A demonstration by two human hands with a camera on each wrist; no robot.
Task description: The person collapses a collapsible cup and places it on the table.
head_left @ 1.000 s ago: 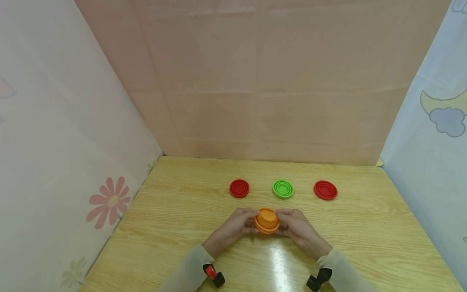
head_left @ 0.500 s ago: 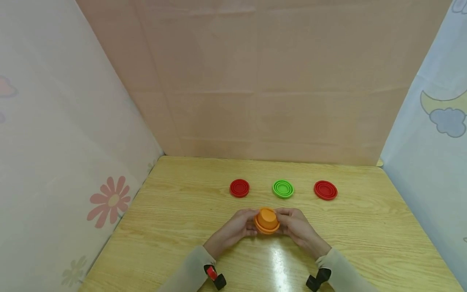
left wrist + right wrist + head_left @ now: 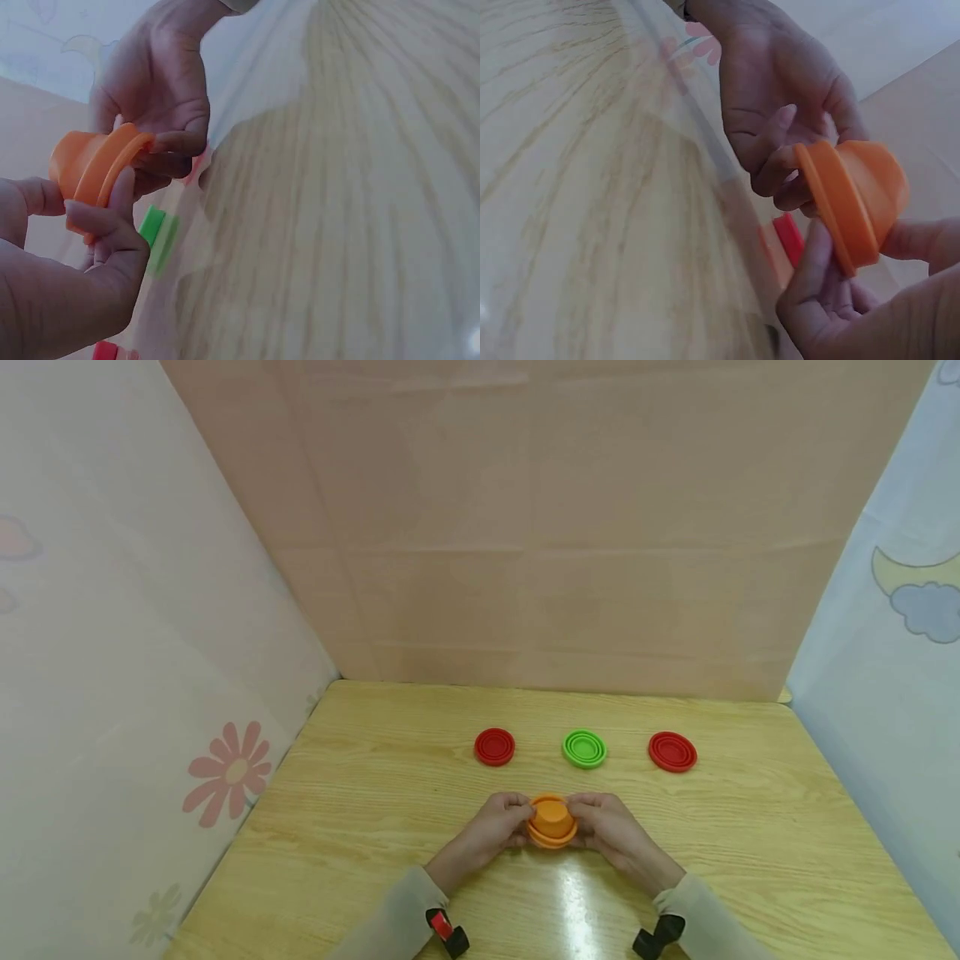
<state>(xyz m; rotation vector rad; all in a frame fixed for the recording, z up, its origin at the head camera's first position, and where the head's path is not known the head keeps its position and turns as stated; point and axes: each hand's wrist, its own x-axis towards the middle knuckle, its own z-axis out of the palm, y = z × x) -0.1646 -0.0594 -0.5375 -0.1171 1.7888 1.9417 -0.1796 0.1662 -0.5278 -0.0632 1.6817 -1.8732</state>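
Observation:
Above the table, an orange collapsible cup (image 3: 552, 819) is held between both hands, its narrow base raised and its wide rim below. My left hand (image 3: 491, 831) pinches one side, thumb on the sloping wall and fingers curled at the rim. On the opposite side my right hand (image 3: 613, 835) grips it the same way. The wrist views show the orange cup (image 3: 97, 166) with its wall folded in steps near the rim. Thumb and fingers of the right hand (image 3: 885, 315) bear on that rim from both faces.
Beyond the hands, a red collapsed cup (image 3: 494, 747), a green collapsed cup (image 3: 584, 749) and another red collapsed cup (image 3: 672, 752) lie flat in a row on the wooden table (image 3: 390, 760). Patterned cloth walls stand at the sides, a plain one behind.
The orange cup has come slightly nearer to me and its base looks tilted further away. Both hands keep their grip, with small shifts of the thumbs. The row of cups stays put.

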